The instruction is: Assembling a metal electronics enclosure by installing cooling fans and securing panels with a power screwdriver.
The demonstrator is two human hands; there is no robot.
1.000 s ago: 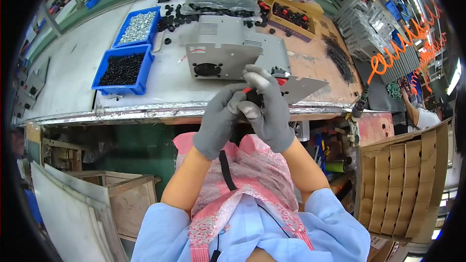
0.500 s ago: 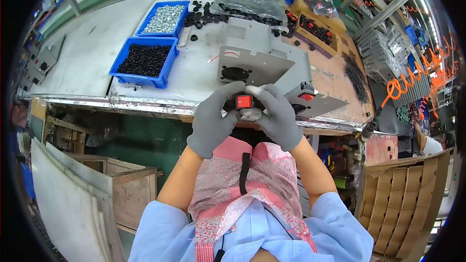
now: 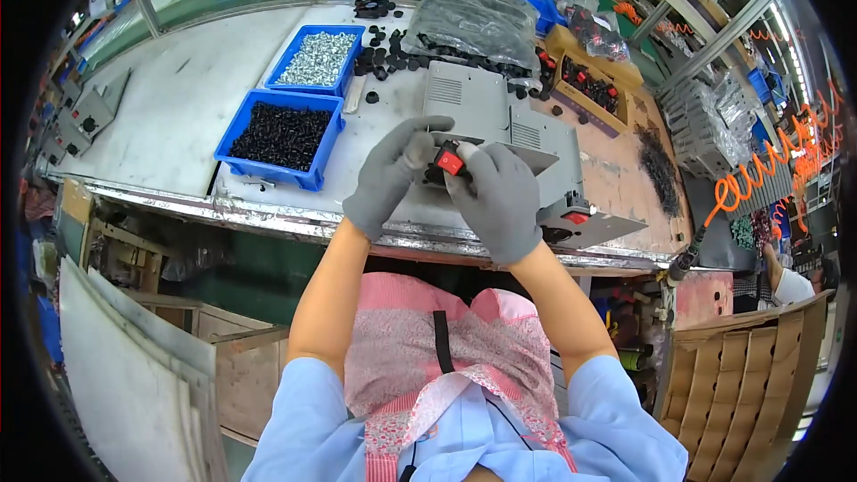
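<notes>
Over the front of the bench, my right hand (image 3: 502, 201) in a grey glove pinches a red rocker switch (image 3: 452, 162) with a black body. Beside it on the left is my gloved left hand (image 3: 386, 183), its fingers curled near the switch and the front of a grey metal housing (image 3: 469, 89). What those fingers grip is hidden. A second grey housing (image 3: 544, 129) stands to the right. Near the bench edge, another red switch (image 3: 578, 217) sits on a grey panel, close to my right wrist.
To the left stand a blue bin of black small parts (image 3: 281, 136) and a blue bin of silver hardware (image 3: 317, 58). Black round pieces (image 3: 384, 58) and a plastic bag (image 3: 473, 18) lie behind. A cardboard box (image 3: 589, 94) holds red-and-black switches. An orange coiled hose (image 3: 759, 178) hangs right.
Both hands have moved forward and up toward the grey housing. The switch has tilted and now sits in the right fingers, while the left hand has drawn slightly apart from it.
</notes>
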